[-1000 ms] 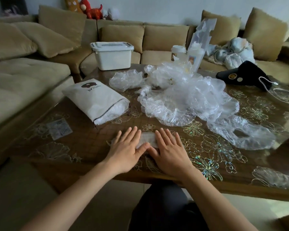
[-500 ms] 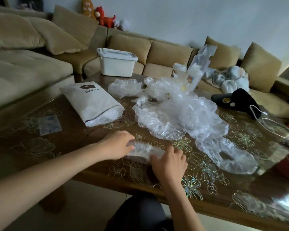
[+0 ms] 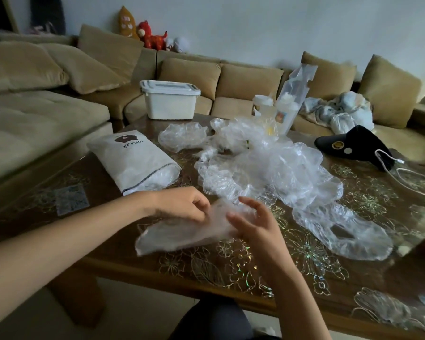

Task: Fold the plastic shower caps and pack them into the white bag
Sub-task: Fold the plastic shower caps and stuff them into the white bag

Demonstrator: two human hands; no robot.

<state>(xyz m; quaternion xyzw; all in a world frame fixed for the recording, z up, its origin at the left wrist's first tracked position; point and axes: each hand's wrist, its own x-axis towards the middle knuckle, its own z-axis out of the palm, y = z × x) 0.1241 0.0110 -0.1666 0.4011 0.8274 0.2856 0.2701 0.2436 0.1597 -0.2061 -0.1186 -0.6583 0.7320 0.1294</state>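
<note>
Raised off the table (image 3: 103, 231) since half a second ago, the folded shower cap (image 3: 182, 235) is seen before a pile of loose caps (image 3: 268, 168) and the white bag (image 3: 133, 158). It is pinched by the left hand (image 3: 182, 204); whether it is gripped by the right hand (image 3: 253, 225), which lies against it, cannot be told.

Your bench (image 3: 206, 271) is dark wood with gilt flower patterns. On it lie the white bag (image 3: 133, 163) at left, a loose heap of clear shower caps (image 3: 263, 168) in the middle, a single cap (image 3: 341, 231) at right, a black fabric item (image 3: 353, 146), a white cord (image 3: 384, 163) and a small card (image 3: 70, 200).
</note>
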